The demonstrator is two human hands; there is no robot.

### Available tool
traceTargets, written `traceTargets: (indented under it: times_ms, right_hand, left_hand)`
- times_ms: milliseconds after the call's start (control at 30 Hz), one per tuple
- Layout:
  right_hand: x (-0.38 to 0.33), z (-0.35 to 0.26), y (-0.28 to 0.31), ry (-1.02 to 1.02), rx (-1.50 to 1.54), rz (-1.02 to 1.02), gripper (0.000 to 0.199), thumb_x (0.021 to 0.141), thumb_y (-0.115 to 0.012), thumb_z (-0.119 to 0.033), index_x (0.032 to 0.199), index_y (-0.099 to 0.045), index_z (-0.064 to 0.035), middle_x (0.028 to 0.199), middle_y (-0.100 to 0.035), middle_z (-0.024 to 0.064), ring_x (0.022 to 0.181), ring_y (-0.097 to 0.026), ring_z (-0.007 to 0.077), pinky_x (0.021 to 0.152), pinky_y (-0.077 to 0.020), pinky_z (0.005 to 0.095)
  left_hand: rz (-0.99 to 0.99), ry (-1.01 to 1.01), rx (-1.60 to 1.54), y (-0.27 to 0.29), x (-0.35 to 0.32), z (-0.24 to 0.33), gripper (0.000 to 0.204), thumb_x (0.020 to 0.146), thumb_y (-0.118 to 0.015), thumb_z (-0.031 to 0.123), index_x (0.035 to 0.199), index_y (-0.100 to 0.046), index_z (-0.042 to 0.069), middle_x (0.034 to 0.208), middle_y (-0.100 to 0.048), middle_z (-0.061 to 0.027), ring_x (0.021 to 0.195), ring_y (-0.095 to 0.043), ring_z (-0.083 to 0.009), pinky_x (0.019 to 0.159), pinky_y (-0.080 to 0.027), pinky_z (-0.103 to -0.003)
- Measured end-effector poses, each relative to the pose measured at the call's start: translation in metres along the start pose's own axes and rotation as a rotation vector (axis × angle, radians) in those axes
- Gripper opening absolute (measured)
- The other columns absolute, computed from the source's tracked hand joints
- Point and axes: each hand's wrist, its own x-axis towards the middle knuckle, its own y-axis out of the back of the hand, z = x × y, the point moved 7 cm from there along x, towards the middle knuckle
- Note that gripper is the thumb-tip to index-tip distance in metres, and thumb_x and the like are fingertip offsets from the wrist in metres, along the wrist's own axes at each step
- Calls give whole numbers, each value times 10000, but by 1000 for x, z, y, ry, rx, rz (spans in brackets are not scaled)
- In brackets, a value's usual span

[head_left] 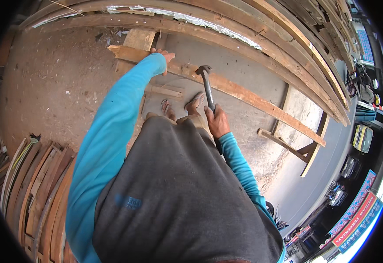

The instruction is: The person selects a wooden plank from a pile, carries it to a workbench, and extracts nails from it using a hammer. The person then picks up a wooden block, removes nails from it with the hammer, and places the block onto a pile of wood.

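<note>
A long rough wooden plank [244, 94] runs from the upper middle down to the right, resting on wooden supports. My left hand [164, 57] presses down on the plank near its left end. My right hand [217, 122] grips the grey handle of a claw hammer [206, 83], whose metal head hovers just above the plank, a little to the right of my left hand. My sandalled feet [181, 105] stand on the concrete right behind the plank.
A stack of long planks [288, 39] curves along the top and right. More boards [38, 188] lie piled at the lower left. A wooden trestle [303, 151] holds up the plank's right end. Bare dirt lies at left; parked vehicles [361, 138] at far right.
</note>
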Motion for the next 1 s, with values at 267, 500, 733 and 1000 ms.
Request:
traceTargets:
  times_ms: [267, 500, 733, 1000]
  right_hand:
    - [-52, -169, 171, 570, 758, 544, 360, 1045, -545, -377, 1020, -541, -18, 706, -534, 57, 512, -498, 98, 434, -405, 235]
    - [-28, -81, 81, 340, 516, 477, 376, 979, -595, -369, 1061, -532, -7, 807, -604, 231, 720, -604, 379, 617, -503, 429]
    - [12, -69, 45, -37, 374, 155, 439, 1009, -596, -406, 913, -576, 22, 672, -551, 127, 667, -588, 225, 614, -467, 384]
    - [-53, -170, 174, 952, 827, 740, 415, 1033, -541, -448, 1032, -532, -33, 715, -551, 90, 531, -553, 164, 459, -507, 287]
  left_hand:
    - [-122, 52, 10, -5, -13, -8, 905, 598, -893, 172, 1393, -462, 177, 1359, -557, -115, 1307, -472, -363, 1039, -363, -506]
    - [-107, 30, 12, -4, -12, -8, 893, 582, -899, 167, 1372, -483, 164, 1326, -578, -128, 1287, -481, -366, 1037, -356, -514]
    - [-89, 20, 52, -1, -11, -3, 870, 605, -921, 182, 1359, -488, 160, 1325, -585, -135, 1299, -477, -363, 1022, -361, -515]
    - [-129, 50, 6, -11, -15, -6, 870, 612, -923, 204, 1365, -489, 159, 1366, -559, -130, 1313, -463, -356, 1028, -345, -525]
